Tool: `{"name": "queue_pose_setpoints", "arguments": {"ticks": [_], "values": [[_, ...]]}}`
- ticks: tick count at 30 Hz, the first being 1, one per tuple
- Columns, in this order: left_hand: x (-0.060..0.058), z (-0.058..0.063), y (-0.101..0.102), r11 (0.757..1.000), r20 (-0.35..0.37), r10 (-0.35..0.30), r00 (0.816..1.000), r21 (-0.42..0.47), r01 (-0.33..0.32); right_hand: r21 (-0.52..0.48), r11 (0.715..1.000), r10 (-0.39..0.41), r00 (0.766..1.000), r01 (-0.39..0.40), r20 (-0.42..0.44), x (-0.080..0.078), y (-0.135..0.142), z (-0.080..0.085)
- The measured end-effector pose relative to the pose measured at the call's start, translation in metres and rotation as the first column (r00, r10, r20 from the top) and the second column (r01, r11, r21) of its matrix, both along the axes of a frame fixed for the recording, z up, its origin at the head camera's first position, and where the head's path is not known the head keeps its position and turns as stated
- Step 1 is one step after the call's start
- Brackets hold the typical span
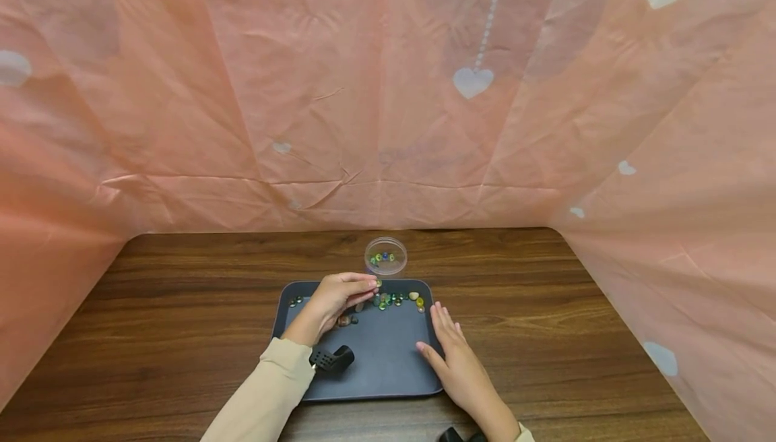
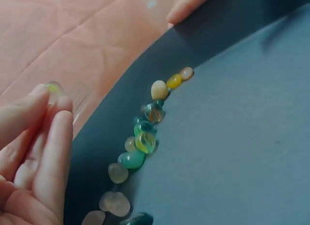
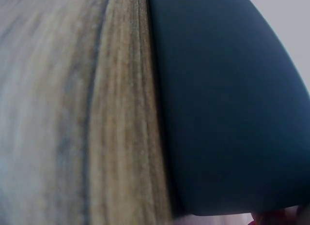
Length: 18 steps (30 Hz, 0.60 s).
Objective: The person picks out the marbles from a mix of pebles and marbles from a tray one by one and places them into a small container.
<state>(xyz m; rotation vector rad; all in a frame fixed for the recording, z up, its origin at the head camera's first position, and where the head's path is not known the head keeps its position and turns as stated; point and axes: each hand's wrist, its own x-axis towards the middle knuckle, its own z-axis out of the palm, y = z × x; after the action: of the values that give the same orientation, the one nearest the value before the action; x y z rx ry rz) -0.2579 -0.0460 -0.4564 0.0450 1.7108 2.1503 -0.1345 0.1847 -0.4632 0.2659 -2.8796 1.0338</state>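
Note:
My left hand [image 1: 339,297] pinches a clear glass marble with a yellow-green swirl [image 2: 54,88] between thumb and fingertips, above the far edge of a dark grey tray [image 1: 388,364]. Just beyond that edge stands a round clear dish [image 1: 386,269] with several marbles [image 1: 384,256] in it. Along the tray's far side lies a row of marbles and smooth pebbles, among them a green pebble [image 2: 133,159], a yellow one [image 2: 174,81] and a cream one [image 2: 159,90]. My right hand [image 1: 457,361] lies at the tray's right rim, its fingers straight and holding nothing.
Two small dark marbles [image 1: 296,301] sit in the tray's far left corner. A brown pebble [image 1: 344,321] lies near my left wrist. The tray rests on a wooden table [image 1: 200,307], with a pink curtain [image 1: 376,125] behind and at both sides.

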Motion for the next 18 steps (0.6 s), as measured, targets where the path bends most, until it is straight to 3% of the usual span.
{"name": "queue_pose_setpoints", "arguments": {"ticks": [6,10,18], "values": [[-0.002,0.006,0.000,0.996,0.016,0.002,1.000,0.091,-0.004,0.008,1.000,0.000,1.000,0.000,0.004,0.000,-0.001,0.000],[-0.006,0.017,-0.001,0.992,0.015,0.013,1.000,0.127,-0.015,0.008,1.000,0.000,1.000,0.000,-0.002,0.000,-0.002,0.001],[-0.021,0.043,0.004,0.994,-0.025,0.058,0.998,0.093,-0.056,0.012,1.000,-0.003,1.000,0.003,0.008,-0.001,-0.002,0.001]]}}
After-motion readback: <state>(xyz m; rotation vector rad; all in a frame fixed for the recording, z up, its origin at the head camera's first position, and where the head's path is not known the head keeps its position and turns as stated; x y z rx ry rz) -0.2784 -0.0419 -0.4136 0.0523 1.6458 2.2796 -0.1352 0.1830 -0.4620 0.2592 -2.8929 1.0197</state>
